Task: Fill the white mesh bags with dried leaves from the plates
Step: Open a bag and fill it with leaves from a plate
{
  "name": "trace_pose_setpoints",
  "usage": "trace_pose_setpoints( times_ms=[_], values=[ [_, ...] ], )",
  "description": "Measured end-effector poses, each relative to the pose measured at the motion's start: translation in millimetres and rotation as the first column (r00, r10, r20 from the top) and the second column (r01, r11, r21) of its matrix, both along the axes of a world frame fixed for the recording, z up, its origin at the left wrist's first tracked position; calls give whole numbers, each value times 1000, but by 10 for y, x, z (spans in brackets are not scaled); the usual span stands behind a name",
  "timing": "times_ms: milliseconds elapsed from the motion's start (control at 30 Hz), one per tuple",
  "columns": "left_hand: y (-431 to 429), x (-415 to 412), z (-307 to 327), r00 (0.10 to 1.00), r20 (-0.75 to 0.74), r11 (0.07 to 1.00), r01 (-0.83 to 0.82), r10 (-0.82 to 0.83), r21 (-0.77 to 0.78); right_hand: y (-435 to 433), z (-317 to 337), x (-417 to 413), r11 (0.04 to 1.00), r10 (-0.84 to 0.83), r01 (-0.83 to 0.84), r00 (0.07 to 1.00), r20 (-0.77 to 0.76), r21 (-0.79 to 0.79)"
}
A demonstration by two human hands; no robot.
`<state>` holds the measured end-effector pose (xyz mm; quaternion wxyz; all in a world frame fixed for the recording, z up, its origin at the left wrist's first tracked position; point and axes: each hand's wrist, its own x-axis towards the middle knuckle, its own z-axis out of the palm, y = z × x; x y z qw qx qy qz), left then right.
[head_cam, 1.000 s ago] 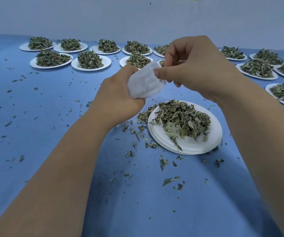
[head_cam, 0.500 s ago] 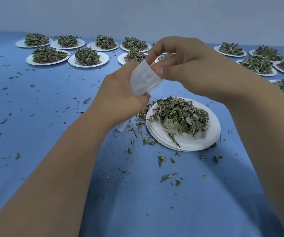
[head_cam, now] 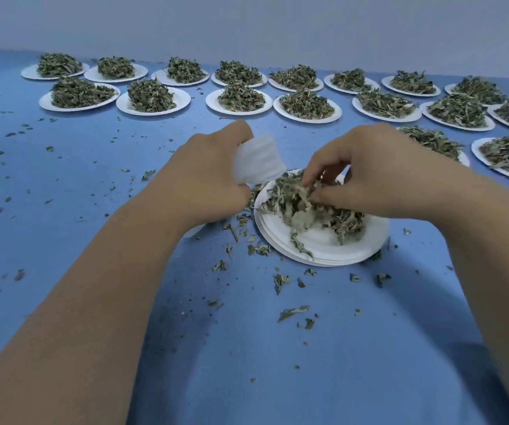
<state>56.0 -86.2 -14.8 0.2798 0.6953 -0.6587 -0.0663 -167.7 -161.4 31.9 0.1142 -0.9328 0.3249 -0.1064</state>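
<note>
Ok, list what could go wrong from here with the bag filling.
1. The left hand grips the white mesh bag, but its mouth is blurred; if it is not held open, leaves could miss it.
2. The right hand pinches a loose clump of dried leaves; bits may drop on the way, joining the crumbs on the blue cloth.
3. The stacked paper plates might slide when the pile is pulled.

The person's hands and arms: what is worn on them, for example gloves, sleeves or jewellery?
Nothing shows. The left hand and the right hand have no gloves, and no ring is visible on the fingers in view. The left forearm and the right forearm carry no sleeve, watch or bracelet as far as the frame reaches.
</note>
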Motion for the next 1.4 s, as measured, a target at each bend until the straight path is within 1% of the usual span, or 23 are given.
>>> trace_pose_setpoints(
  times_ms=[100, 167, 267, 333, 400, 500, 633, 800, 867, 900, 933, 1000, 1033, 1067, 1100, 1167, 1267, 1367, 1400],
  values=[
    [0, 3, 6, 999, 28, 1000, 21, -21, -7, -33, 100, -80, 999, -38, 40, 988, 146, -13],
    [4, -10, 7, 999, 41, 1000, 27, -27, -9, -27, 161, -106, 996, -53, 66, 976, 209, -55],
    [5, -42, 0, 997, 62, 999, 39, -36, -38, 22, 196, -59, 987, -24, 58, 975, 219, -147],
    [0, -62, -4, 995, 88, 998, 49, -44, -50, 54, 192, 4, 985, 1, 38, 974, 225, -168],
    [-8, -83, -6, 993, 105, 997, 55, -50, -50, 90, 173, 76, 988, 19, 14, 977, 212, -152],
    [-18, -123, -26, 990, 127, 994, 76, -66, -81, 154, 108, 173, 996, 55, -38, 971, 232, -76],
    [-53, -194, -83, 988, 138, 989, 91, -74, -120, 159, 54, 236, 995, 27, -4, 972, 235, -99],
    [-143, -251, -123, 975, 214, 985, 86, -51, -153, 169, 24, 240, 999, -34, 45, 930, 366, -20],
    [-146, -255, -112, 968, 249, 981, 84, -39, -172, 152, 30, 212, 999, -52, 46, 934, 353, 27],
    [-139, -258, -108, 966, 258, 979, 80, -29, -188, 142, 36, 190, 995, -52, 19, 938, 343, 98],
    [-135, -262, -107, 963, 269, 977, 72, -16, -200, 139, 39, 162, 979, -39, -35, 935, 352, 202],
    [-123, -271, -107, 969, 245, 976, 44, 10, -213, 140, 33, 106, 900, -8, -172, 912, 411, 399],
    [-121, -277, -105, 977, 214, 976, 28, 19, -214, 138, 11, 89, 863, -8, -218, 897, 443, 456],
    [-121, -286, -99, 981, 193, 977, 20, 22, -213, 136, -23, 80, 846, -23, -234, 882, 471, 480],
    [-123, -301, -92, 982, 185, 977, 18, 22, -215, 130, -56, 86, 852, -47, -225, 867, 497, 473],
    [-128, -337, -73, 982, 188, 972, 25, 19, -232, 112, -99, 127, 901, -79, -173, 837, 541, 398],
    [-125, -364, -67, 987, 163, 971, 45, -6, -236, 134, -139, 207, 959, -54, -120, 813, 580, 256],
    [-128, -365, -77, 997, 62, 975, 49, -36, -216, 170, -182, 256, 998, -2, -34, 839, 544, 55],
    [-136, -373, -72, 998, 47, 977, 56, -47, -208, 179, -194, 278, 1000, -9, 4, 847, 531, 10]
  ],
)
